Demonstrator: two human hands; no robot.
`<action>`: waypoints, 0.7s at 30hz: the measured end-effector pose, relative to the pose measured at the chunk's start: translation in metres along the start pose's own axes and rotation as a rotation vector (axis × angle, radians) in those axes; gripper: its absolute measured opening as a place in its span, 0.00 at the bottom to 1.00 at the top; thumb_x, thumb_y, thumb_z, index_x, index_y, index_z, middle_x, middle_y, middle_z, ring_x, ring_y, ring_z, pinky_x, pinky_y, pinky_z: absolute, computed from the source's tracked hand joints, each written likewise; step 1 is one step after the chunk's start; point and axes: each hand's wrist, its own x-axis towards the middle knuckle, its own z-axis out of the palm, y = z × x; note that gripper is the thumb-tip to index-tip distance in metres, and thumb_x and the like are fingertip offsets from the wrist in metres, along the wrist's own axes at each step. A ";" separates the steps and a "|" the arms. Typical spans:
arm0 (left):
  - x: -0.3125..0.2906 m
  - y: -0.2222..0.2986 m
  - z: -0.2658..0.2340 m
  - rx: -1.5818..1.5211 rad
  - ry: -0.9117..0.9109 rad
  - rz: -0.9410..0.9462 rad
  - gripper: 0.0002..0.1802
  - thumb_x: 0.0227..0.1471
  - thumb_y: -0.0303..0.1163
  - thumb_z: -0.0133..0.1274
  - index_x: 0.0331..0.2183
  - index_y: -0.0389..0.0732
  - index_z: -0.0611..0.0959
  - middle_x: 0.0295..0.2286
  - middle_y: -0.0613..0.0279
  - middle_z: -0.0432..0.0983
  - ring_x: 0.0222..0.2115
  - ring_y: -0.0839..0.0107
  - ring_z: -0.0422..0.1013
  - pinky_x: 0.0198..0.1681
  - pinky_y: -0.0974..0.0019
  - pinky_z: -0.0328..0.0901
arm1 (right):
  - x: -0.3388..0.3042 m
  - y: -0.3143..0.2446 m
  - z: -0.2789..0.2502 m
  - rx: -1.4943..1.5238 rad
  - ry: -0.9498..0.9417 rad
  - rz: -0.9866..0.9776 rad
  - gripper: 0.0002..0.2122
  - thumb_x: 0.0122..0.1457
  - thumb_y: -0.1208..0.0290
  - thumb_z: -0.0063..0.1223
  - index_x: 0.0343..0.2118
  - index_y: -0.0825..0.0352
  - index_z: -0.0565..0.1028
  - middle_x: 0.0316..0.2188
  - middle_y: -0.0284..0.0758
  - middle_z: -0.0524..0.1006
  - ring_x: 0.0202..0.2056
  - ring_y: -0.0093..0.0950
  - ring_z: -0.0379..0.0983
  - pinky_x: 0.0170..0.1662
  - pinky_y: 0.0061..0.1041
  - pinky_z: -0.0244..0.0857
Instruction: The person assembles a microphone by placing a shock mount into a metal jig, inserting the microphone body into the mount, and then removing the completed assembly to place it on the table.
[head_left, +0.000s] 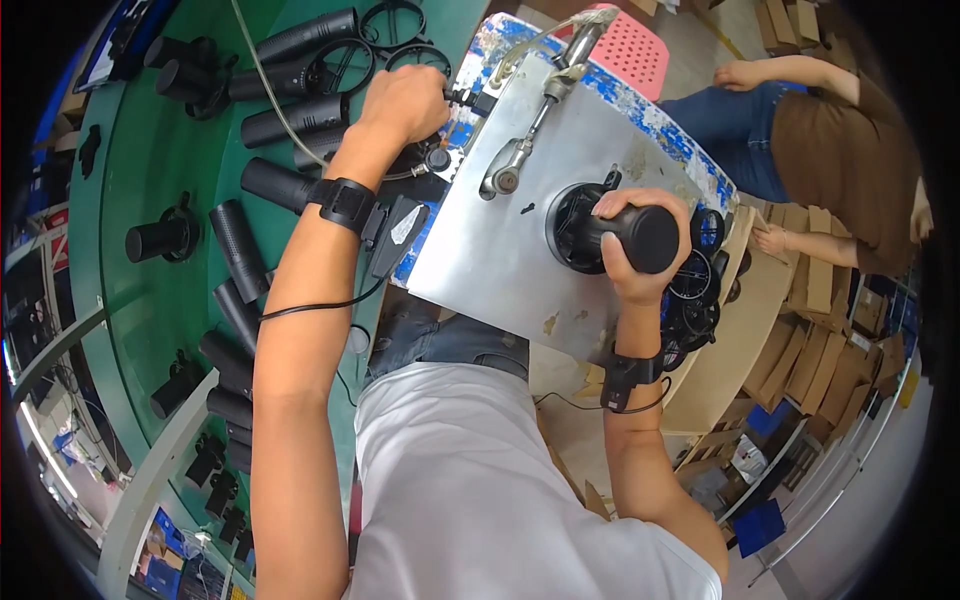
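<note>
My right hand [650, 275] is wrapped round a black cylinder [643, 240]. The cylinder's wider round base [575, 228] rests at a round opening in a bare metal plate [500, 260]. To the left, my left hand [405, 103] is closed at the plate's far left edge, next to a black fitting [472, 100]. Its curled fingers hide whatever they grip. A metal clamp linkage with a rod [540, 120] runs across the plate between my hands. Both my wrists wear black bands with cables.
Several black textured cylinders [240, 250] and black rings [340, 68] lie on the green bench [150, 320] at left. More black rings [692, 280] are piled right of the plate. A pink perforated basket [625, 50], another person [830, 150] and cardboard pieces [800, 370] are farther right.
</note>
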 end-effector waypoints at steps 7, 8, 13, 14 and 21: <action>-0.029 -0.020 -0.011 -0.349 0.317 0.050 0.19 0.45 0.27 0.46 0.40 0.39 0.83 0.40 0.47 0.77 0.43 0.51 0.73 0.48 0.54 0.66 | 0.089 -0.122 0.009 0.116 0.062 -0.315 0.24 0.48 0.66 0.60 0.45 0.72 0.65 0.31 0.41 0.73 0.31 0.30 0.71 0.40 0.30 0.69; -0.044 -0.004 -0.031 -0.528 0.456 0.083 0.18 0.47 0.28 0.48 0.42 0.37 0.80 0.42 0.49 0.77 0.45 0.58 0.73 0.47 0.61 0.66 | 0.094 -0.116 0.011 0.096 0.015 -0.267 0.23 0.48 0.68 0.61 0.44 0.72 0.65 0.30 0.40 0.73 0.32 0.29 0.72 0.41 0.29 0.69; -0.153 0.062 -0.131 -1.071 0.325 0.526 0.41 0.39 0.30 0.64 0.56 0.39 0.67 0.48 0.51 0.73 0.52 0.62 0.68 0.55 0.61 0.60 | 0.086 -0.153 0.082 0.252 -0.140 0.154 0.29 0.54 0.61 0.61 0.54 0.70 0.63 0.41 0.37 0.73 0.43 0.25 0.70 0.50 0.26 0.64; -0.163 0.070 -0.134 -1.134 0.336 0.501 0.46 0.36 0.31 0.67 0.57 0.39 0.65 0.47 0.50 0.74 0.50 0.63 0.70 0.54 0.62 0.62 | 0.083 -0.160 0.100 0.212 -0.199 0.196 0.32 0.55 0.55 0.59 0.56 0.70 0.62 0.44 0.38 0.72 0.47 0.27 0.69 0.52 0.27 0.62; -0.202 0.018 -0.142 -1.616 0.072 0.555 0.40 0.34 0.29 0.70 0.51 0.35 0.69 0.40 0.58 0.76 0.41 0.68 0.73 0.46 0.64 0.67 | 0.064 -0.176 0.123 0.105 -0.347 0.066 0.35 0.58 0.49 0.51 0.60 0.72 0.60 0.56 0.41 0.64 0.57 0.32 0.62 0.58 0.32 0.54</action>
